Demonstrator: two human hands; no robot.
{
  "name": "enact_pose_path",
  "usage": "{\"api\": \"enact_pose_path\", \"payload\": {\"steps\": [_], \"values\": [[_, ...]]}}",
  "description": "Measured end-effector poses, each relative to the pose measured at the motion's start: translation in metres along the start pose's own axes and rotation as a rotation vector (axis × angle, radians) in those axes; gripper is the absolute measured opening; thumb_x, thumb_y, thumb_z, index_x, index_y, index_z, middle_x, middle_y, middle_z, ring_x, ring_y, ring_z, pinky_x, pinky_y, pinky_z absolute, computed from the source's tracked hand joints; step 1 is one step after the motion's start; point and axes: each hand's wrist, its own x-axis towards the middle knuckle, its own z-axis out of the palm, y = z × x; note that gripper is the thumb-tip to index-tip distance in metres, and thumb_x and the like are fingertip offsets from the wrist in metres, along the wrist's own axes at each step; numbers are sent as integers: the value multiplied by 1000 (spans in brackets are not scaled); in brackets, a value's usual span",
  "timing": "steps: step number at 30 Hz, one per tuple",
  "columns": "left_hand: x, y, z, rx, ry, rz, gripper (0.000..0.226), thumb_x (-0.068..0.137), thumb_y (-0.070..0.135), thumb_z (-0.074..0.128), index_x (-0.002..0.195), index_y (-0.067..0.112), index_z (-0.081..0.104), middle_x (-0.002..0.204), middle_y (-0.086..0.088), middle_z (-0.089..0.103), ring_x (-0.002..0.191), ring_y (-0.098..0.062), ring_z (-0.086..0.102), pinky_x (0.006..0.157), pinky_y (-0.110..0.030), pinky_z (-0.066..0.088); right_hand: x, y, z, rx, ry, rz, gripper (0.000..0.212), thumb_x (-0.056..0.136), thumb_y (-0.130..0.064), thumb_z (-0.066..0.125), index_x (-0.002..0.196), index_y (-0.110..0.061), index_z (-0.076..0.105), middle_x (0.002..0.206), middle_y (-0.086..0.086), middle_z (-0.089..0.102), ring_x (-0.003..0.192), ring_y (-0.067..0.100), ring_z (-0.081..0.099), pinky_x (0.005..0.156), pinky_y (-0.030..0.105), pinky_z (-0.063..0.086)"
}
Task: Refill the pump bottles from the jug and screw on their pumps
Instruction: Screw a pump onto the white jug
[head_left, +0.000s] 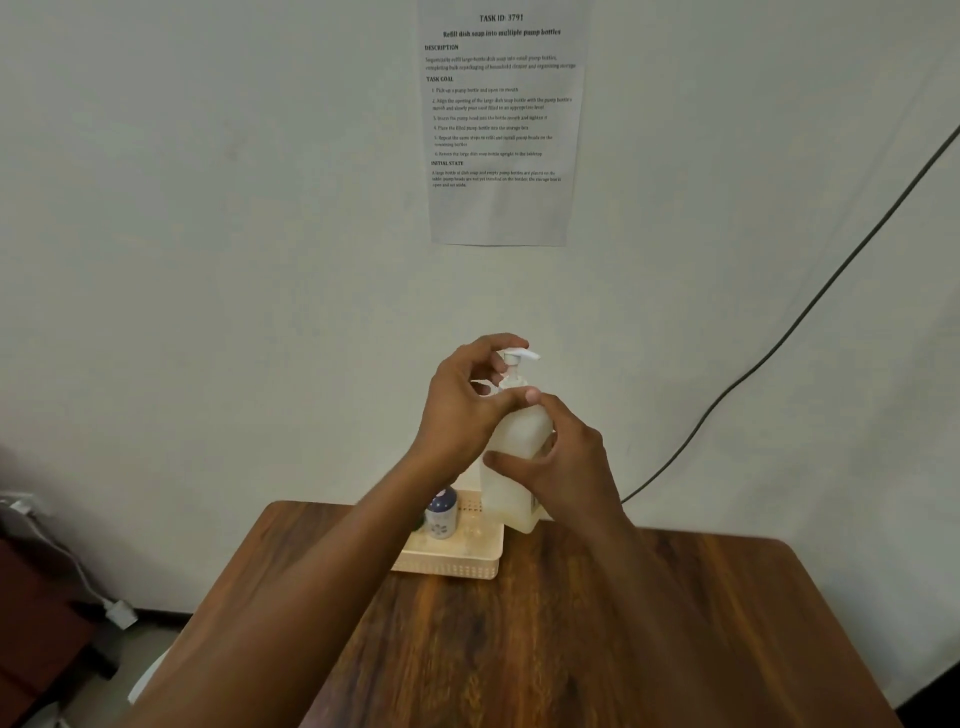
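Steadying the translucent white plastic pump bottle (519, 447) in my right hand's (566, 467) grip, my left hand (462, 405) pinches its white pump (515, 364), needing further tightening turns.

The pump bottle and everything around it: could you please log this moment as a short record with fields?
held item: pump bottle, pale liquid inside, raised above the table
right hand: grip round the bottle body
left hand: fingers curled at the pump and its collar
basket: on the table, holds a dark-capped bottle
wall: instruction sheet, black cable
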Motion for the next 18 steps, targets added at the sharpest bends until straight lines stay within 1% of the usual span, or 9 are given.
{"api": "enact_pose_path", "payload": {"steps": [1, 3, 6, 9, 11, 13, 15, 17, 18], "values": [[1, 2, -1, -16, -1, -2, 41, 83, 13, 86, 119, 29, 74, 100, -4, 71, 89, -16, 66, 84, -32, 59, 0, 0, -1, 3, -5, 0, 79, 68, -64, 78, 135, -39, 44, 131, -13, 59, 101, 4, 55, 82, 17, 48], [5, 4, -6, -61, -73, -22, 50, 85, 1, 81, 128, 25, 73, 98, -9, 73, 93, -20, 71, 91, -29, 60, 0, 1, -5, 19, -27, 11, 79, 67, -64, 78, 134, -39, 45, 130, -13, 59, 102, 6, 57, 82, 20, 51], [11, 7, -17, -149, -240, -76, 63, 92, -12, 67, 145, 23, 60, 109, -12, 79, 108, -21, 75, 100, -31, 58, 0, 4, -8, 26, -50, 29, 80, 65, -66, 78, 133, -39, 45, 127, -14, 59, 102, 9, 58, 81, 22, 53], [15, 9, -21, -196, -336, -105, 63, 97, -12, 59, 152, 18, 49, 117, -11, 79, 117, -23, 73, 104, -33, 56, 0, 4, -9, 32, -43, 41, 80, 66, -65, 79, 134, -40, 45, 127, -14, 59, 102, 10, 59, 83, 24, 54], [16, 9, -19, -160, -319, -99, 60, 100, -3, 62, 152, 23, 49, 123, -5, 77, 120, -19, 70, 106, -33, 55, 3, 1, -11, 40, -31, 41, 79, 66, -65, 78, 134, -40, 45, 127, -13, 60, 103, 11, 60, 86, 30, 57], [16, 10, -14, -69, -211, -74, 58, 96, 15, 73, 148, 30, 54, 125, 2, 74, 118, -14, 69, 100, -30, 55, 5, -1, -12, 33, -25, 31, 79, 67, -65, 78, 134, -40, 44, 129, -12, 59, 104, 11, 60, 87, 30, 57], [16, 11, -8, -11, -73, -44, 60, 87, 26, 84, 141, 31, 60, 113, 3, 73, 103, -10, 70, 90, -23, 56, 6, -4, -13, 24, -25, 20, 80, 68, -65, 77, 136, -40, 42, 132, -12, 58, 106, 10, 59, 86, 26, 54], [17, 11, -5, -27, -16, -18, 63, 80, 22, 89, 137, 28, 63, 100, -2, 74, 90, -13, 70, 85, -22, 59, 7, -6, -14, 19, -22, 7, 81, 68, -65, 77, 137, -40, 42, 132, -13, 57, 105, 8, 57, 84, 22, 51], [17, 12, -6, -34, -16, -17, 62, 79, 19, 90, 135, 27, 65, 96, -4, 75, 87, -14, 70, 85, -24, 61, 7, -7, -15, 17, -24, 3, 81, 68, -65, 77, 137, -40, 42, 132, -13, 57, 105, 8, 57, 85, 23, 51]]}}
